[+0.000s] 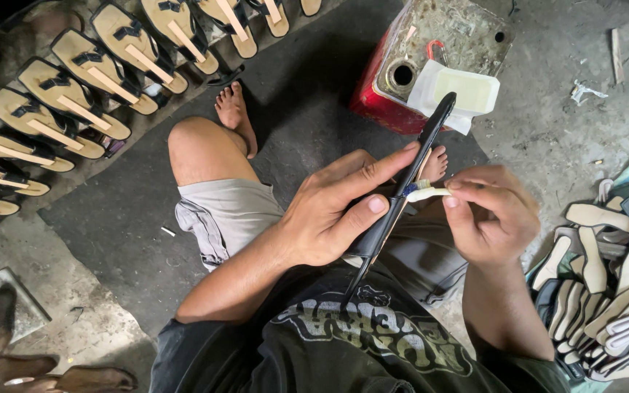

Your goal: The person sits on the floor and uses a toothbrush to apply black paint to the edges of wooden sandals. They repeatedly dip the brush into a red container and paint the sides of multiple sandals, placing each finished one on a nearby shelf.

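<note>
My left hand grips a long black sandal sole edge-on, tilted from my lap up toward the upper right. My right hand pinches a small white brush with blue bristles, its head pressed against the sole's edge about midway along. Both hands are over my lap, above grey shorts and a dark printed shirt.
A red metal can with a white plastic container on top stands just beyond my feet. Rows of tan sandals with black straps lie at upper left on a dark mat. A pile of cut soles sits at right.
</note>
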